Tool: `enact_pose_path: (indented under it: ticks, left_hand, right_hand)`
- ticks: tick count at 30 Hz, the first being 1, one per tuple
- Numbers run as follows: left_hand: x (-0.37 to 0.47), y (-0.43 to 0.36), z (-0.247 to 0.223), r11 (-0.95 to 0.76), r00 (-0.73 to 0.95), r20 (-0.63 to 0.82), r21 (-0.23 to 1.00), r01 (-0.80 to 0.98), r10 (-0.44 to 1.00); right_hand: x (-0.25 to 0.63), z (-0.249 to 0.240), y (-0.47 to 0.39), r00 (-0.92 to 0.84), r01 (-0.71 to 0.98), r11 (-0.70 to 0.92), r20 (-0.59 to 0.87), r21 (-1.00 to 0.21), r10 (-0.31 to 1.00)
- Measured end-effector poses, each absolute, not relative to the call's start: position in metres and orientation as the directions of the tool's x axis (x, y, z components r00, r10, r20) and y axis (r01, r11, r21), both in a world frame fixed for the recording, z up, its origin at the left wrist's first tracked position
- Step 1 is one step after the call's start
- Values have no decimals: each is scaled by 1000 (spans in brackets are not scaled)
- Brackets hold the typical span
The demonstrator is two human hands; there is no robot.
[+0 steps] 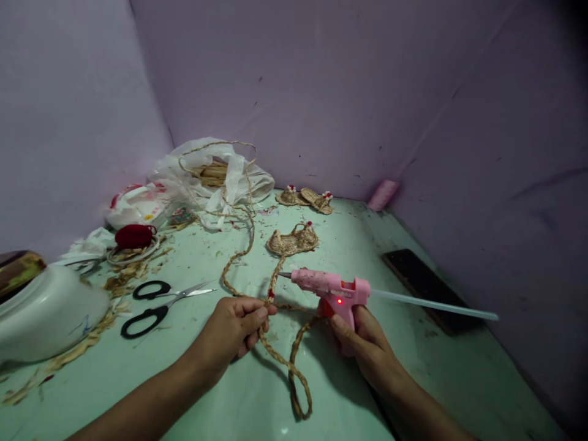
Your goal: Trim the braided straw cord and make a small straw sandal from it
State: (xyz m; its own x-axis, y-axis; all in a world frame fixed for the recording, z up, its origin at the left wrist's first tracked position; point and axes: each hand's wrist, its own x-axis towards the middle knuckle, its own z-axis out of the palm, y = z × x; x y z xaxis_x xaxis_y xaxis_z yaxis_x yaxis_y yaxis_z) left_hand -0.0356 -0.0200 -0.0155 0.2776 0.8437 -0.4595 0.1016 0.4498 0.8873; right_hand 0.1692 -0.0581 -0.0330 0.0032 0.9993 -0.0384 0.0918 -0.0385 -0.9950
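Observation:
My left hand (243, 324) pinches a braided straw cord (274, 354) low over the table, left of centre. In my right hand (362, 343) is a pink glue gun (328, 283) with a red light on and a long clear glue stick out of its back. The gun's metal nozzle points left, close to the strand of cord above my left fingers; whether it touches cannot be told. From my left hand the cord loops toward me, and another length winds away to the back. A small woven straw piece (293, 242) with a red bead lies just beyond the nozzle.
Black-handled scissors (160, 309) lie open to the left, near a white pot (50, 312). Dark red yarn (135, 236), straw scraps and a plastic bag (248, 177) sit further back. Small woven pieces (316, 199) rest by the wall. A dark phone (427, 288) lies right.

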Motion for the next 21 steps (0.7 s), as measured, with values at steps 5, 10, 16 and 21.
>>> enact_pose_path:
  ticks: [5,10,16,21]
  left_hand:
    - [-35,-21,-15,447,277,-454,890,95,847]
    - [-36,-21,-16,449,271,-459,888,102,846]
    - [-36,-20,-15,453,278,-463,885,103,842]
    - [-36,-21,-14,457,276,-465,884,96,841]
  right_hand:
    - [168,-33,-58,-1,96,-25,-25,-995,1000]
    - [168,-35,-59,11,86,-23,-23,-996,1000]
    - [168,-34,-57,34,86,-19,-16,-996,999]
    - [167,-34,-57,44,49,-34,-32,-998,999]
